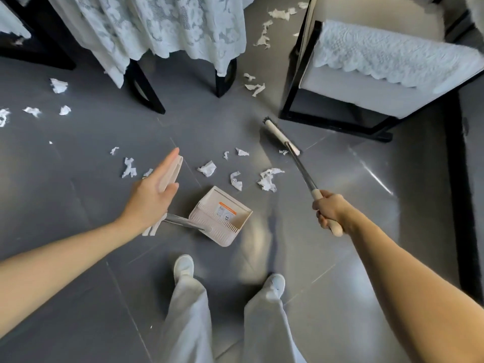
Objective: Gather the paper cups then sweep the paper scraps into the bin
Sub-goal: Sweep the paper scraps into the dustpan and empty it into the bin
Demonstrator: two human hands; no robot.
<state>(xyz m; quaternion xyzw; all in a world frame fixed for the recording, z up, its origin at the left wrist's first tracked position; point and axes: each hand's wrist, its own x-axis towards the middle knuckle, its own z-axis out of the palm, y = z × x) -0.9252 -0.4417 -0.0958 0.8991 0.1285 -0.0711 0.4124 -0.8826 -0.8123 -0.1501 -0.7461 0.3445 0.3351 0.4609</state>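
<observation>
Grey floor tiles (78,205) spread under a lace-draped tabletop (170,27) and a cushioned chair (366,74), with torn paper scraps (267,179) lying all over them.

The left hand (153,191) keeps its fingers straight along the top of the dustpan (225,238) handle, with the thumb pinching it from the side. It is a light hold, probably just enough to keep the pan steady and its mouth facing the litter. The right hand (330,210) is wrapped tightly round the grip of the broom (281,137). The broom's head rests on the floor beyond the nearest scraps, just beside the chair's base, seemingly so a stroke can pull them back toward the pan.

About 8 scraps lie between broom head and dustpan, none of them inside it yet. More lie well apart, to the far left and between the 2 pieces of furniture. No paper cups or bin show here.
</observation>
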